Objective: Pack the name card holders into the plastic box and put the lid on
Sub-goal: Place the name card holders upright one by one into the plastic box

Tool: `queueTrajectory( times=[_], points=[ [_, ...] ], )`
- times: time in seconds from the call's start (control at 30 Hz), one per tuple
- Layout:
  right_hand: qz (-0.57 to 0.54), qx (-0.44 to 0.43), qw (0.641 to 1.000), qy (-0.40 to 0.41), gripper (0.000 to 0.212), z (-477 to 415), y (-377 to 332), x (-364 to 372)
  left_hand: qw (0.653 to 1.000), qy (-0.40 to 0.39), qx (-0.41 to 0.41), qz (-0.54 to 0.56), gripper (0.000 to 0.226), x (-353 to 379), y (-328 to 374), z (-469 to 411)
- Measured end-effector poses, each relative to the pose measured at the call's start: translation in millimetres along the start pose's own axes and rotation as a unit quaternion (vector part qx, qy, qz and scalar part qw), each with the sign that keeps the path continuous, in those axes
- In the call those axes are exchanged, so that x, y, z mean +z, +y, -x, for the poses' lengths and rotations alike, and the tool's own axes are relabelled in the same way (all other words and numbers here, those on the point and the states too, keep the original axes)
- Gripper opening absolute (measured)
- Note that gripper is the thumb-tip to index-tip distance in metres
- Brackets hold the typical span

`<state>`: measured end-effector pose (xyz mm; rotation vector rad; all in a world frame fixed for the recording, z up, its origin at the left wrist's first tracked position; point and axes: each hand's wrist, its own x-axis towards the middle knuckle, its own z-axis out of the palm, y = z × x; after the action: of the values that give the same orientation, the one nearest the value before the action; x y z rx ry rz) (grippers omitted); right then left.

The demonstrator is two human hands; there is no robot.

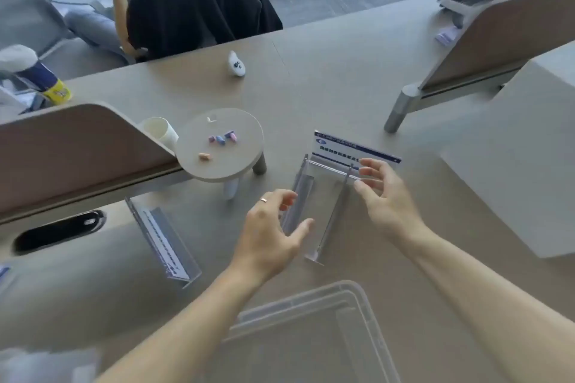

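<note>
Progress: early | clear rectangular plastic box (370, 314) at 6 o'clock, seemingly empty, lid not seen | clear acrylic name card holders (323, 196) at centre, another (165, 246) at 9 o'clock, unpacked | left hand (267, 233), right hand (389, 196) spread, flanking, gripping nothing.

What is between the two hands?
In the head view, clear name card holders lie between the left hand and right hand, on the table.

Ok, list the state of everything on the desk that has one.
Box: open, no lid on, nothing clearly in it.
Middle holders: on the desk, unpacked, bunched together between the hands.
Left holder: on the desk, apart, unpacked.
Left hand: open, empty.
Right hand: open, fingers at the holders.
Cup: tipped over.
</note>
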<state>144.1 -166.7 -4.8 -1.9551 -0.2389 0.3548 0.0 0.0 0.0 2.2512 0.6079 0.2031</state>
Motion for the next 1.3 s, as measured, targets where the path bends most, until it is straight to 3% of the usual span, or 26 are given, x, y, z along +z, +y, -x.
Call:
queueTrajectory(
  times=[0.07,0.17,0.27,0.37,0.47,0.57,0.7,0.77,0.83,0.97,1.03,1.3],
  points=[
    [-0.001,0.050,0.999,0.003,0.041,-18.8,15.7,3.5,0.998,-0.050,0.019,0.017,0.069,25.1,4.6,3.7],
    [0.021,0.100,0.995,-0.017,0.058,-42.9,36.1,14.2,0.992,-0.122,-0.018,-0.012,0.086,62.7,1.6,6.6],
    [0.054,0.098,0.993,-0.040,0.060,-54.6,56.3,27.0,0.989,-0.133,-0.032,-0.046,0.046,82.3,-20.0,-2.4],
    [0.023,0.096,0.995,-0.030,0.040,-60.1,70.2,30.3,0.991,-0.106,-0.026,-0.076,0.005,81.9,-28.1,-6.8],
    [-0.026,0.107,0.994,-0.017,0.024,-54.0,73.5,18.7,0.996,-0.055,-0.024,-0.066,0.011,68.1,-25.0,-9.0],
    [-0.038,0.099,0.994,-0.006,0.021,-40.5,63.8,-5.9,0.998,-0.045,0.018,-0.036,0.011,50.6,-4.5,-6.8],
    [-0.039,0.037,0.999,0.002,0.025,-14.1,19.5,-43.5,0.998,-0.038,0.043,-0.012,0.012,3.6,34.2,-10.2],
    [-0.020,-0.007,1.000,-0.011,0.015,-2.8,-11.6,-62.1,0.996,-0.057,0.051,0.034,0.013,-30.0,51.9,-13.1],
    [-0.033,-0.031,0.999,-0.021,0.005,10.6,-46.4,-76.6,0.992,-0.066,0.067,0.089,0.009,-64.5,68.6,-15.5],
    [-0.128,-0.065,0.989,-0.039,0.025,40.5,-107.7,-82.6,0.965,-0.040,0.054,0.255,0.014,-136.6,107.4,-3.4],
    [-0.171,-0.087,0.980,-0.051,0.019,54.9,-133.2,-78.2,0.946,-0.018,0.045,0.321,0.021,-167.7,123.0,8.9],
    [-0.231,-0.147,0.956,-0.106,0.008,110.8,-236.3,-43.1,0.924,0.049,0.040,0.377,0.024,-267.5,118.8,74.9]
  ],
)
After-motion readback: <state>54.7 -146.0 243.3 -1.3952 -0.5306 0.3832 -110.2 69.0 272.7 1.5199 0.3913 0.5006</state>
